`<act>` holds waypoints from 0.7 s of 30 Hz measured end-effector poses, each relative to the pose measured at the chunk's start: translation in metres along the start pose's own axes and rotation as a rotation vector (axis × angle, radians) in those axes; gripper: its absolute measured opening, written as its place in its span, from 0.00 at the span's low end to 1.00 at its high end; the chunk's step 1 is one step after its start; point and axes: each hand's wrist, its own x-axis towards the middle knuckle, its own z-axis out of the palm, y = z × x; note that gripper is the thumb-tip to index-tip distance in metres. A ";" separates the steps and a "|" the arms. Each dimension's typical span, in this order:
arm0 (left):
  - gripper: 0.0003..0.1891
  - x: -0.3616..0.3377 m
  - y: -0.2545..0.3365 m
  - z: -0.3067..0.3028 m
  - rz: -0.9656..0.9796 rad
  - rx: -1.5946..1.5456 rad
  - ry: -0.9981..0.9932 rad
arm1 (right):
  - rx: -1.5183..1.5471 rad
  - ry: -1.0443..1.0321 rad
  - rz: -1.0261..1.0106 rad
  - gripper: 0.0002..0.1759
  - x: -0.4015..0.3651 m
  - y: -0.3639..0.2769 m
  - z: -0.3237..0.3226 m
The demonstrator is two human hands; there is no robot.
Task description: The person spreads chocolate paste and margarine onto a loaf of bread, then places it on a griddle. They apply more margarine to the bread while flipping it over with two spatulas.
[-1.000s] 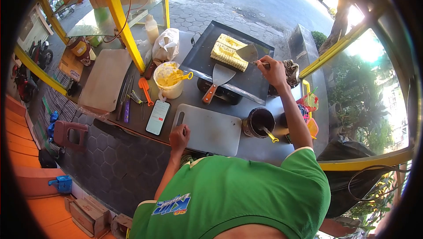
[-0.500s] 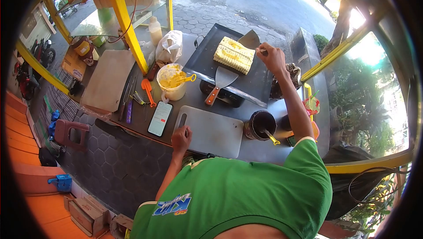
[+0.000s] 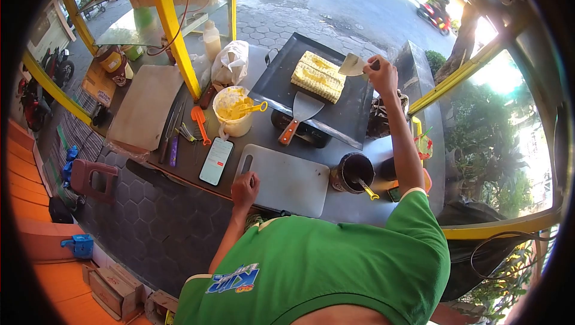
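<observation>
My right hand (image 3: 383, 76) is closed round the handle of a metal scraper (image 3: 352, 65), its blade raised beside the right end of a folded, yellow-topped bread (image 3: 318, 77). The bread lies on a black griddle (image 3: 281, 79). A second scraper (image 3: 306, 106) with a wooden handle rests on the griddle's front part. My left hand (image 3: 245, 188) is curled at the left edge of a grey cutting board (image 3: 293, 181); whether it holds anything is hidden.
Left of the griddle are a tub of yellow spread (image 3: 232, 112), a phone (image 3: 216, 161), an orange brush (image 3: 200, 122) and a white bag (image 3: 230, 63). A dark pot (image 3: 353, 172) stands right of the board. Yellow posts (image 3: 173, 31) frame the stall.
My right hand has lifted the scraper off the griddle and brought its blade up beside the bread. A motorbike has come into view on the road. My left hand has barely moved.
</observation>
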 end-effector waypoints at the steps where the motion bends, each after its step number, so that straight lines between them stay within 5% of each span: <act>1: 0.06 0.000 0.000 0.001 0.011 0.007 0.008 | 0.145 -0.020 0.094 0.12 0.005 0.001 0.000; 5: 0.06 0.001 0.003 -0.002 -0.019 -0.011 -0.002 | 0.576 -0.002 0.321 0.14 0.033 0.000 0.010; 8: 0.05 0.000 0.002 0.000 -0.026 -0.004 -0.002 | 0.597 -0.040 0.367 0.16 0.066 0.013 0.040; 16: 0.04 -0.003 -0.004 0.005 -0.008 0.034 0.040 | 0.402 -0.223 0.284 0.21 0.099 -0.016 0.090; 21: 0.03 -0.003 -0.004 0.005 -0.031 0.021 0.048 | 0.271 -0.159 0.239 0.23 0.098 0.004 0.082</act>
